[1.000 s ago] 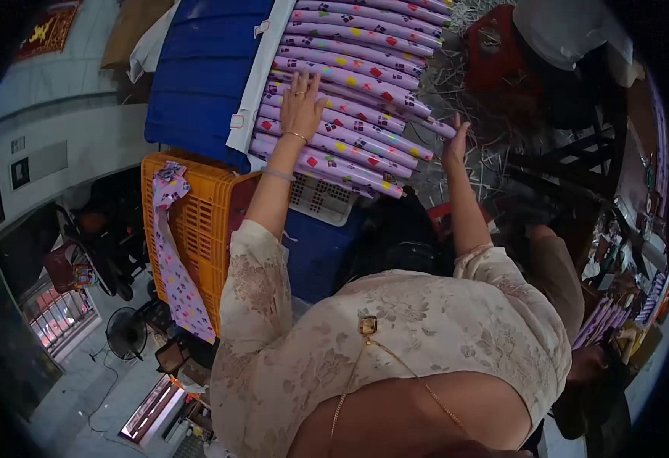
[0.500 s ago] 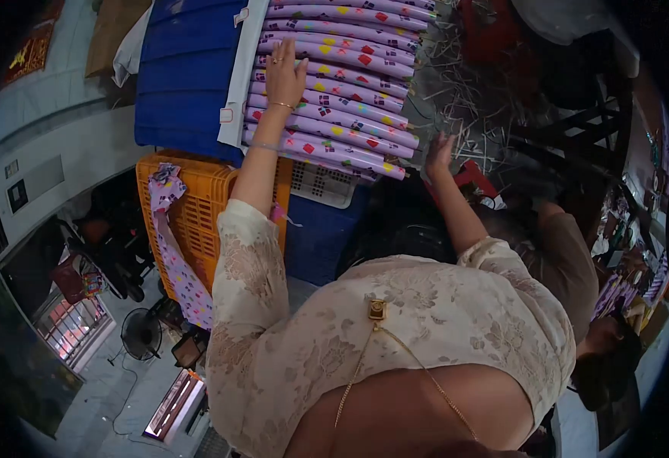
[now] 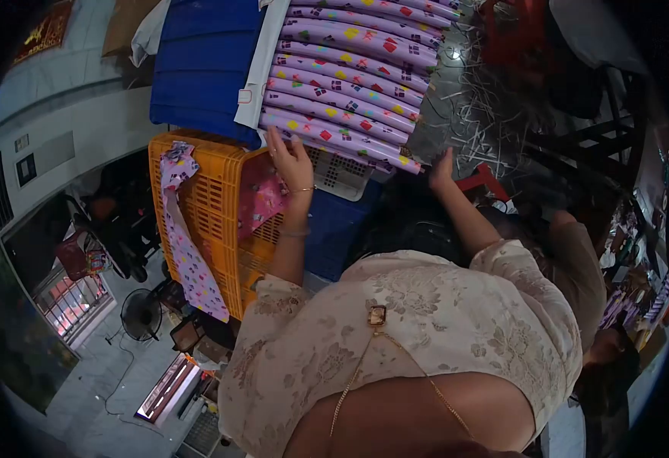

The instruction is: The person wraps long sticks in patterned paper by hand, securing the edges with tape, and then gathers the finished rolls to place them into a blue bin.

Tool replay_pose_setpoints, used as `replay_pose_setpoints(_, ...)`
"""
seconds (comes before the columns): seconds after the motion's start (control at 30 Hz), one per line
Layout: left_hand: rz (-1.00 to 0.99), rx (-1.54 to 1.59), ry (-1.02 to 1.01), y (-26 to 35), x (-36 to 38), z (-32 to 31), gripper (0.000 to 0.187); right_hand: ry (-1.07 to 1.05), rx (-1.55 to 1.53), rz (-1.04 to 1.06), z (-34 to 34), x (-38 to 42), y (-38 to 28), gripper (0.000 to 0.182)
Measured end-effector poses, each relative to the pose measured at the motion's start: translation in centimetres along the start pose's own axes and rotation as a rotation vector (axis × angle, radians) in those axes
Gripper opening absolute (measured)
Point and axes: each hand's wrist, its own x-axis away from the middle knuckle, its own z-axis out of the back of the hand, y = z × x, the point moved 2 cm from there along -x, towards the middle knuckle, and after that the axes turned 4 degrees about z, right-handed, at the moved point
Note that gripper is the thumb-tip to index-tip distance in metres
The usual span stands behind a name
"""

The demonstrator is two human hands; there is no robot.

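Several lilac rolls of patterned wrapping paper (image 3: 334, 133) lie side by side, their right ends sticking out unevenly. My left hand (image 3: 295, 166) is open, its fingers stretched toward the left end of the nearest roll. Fingertips and roll edge meet or nearly meet there; contact is hard to make out. Beside the right ends of the rolls is my right hand (image 3: 441, 168), seen edge-on with fingers extended and nothing visible in it. A white strip (image 3: 262, 69) runs along the rolls' left ends, next to a blue ridged panel (image 3: 205, 69).
An orange plastic crate (image 3: 231, 221) stands below my left hand, with a strip of patterned paper (image 3: 189, 252) hanging over it. A grey perforated basket (image 3: 342, 179) sits under the rolls. White strips (image 3: 479, 114) litter the right. Another person's arm (image 3: 575, 244) is close by on the right.
My left hand has slid back toward me, from the top of the rolls to the nearest roll's edge. My right hand stays beside the right ends. The view has shifted slightly.
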Motion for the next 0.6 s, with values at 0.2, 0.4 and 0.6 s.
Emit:
replay_pose_setpoints(0.2, 0.254, -0.064, -0.133, -0.9, 3.5, -3.9, 0.069, 0.033, -0.067, -0.210, -6.5, 1.8, 2.3, 0.068)
replay_pose_setpoints(0.4, 0.218, -0.066, -0.146, -1.2, 3.0, -7.1, 0.074, -0.090, 0.326, -0.198, -4.3, 2.2, 0.1, 0.060)
replay_pose_setpoints(0.6, 0.485, 0.193, 0.144, -4.7, 0.1, -8.1, 0.067, -0.484, 0.741, 0.521, -4.8, 6.5, -1.0, 0.055)
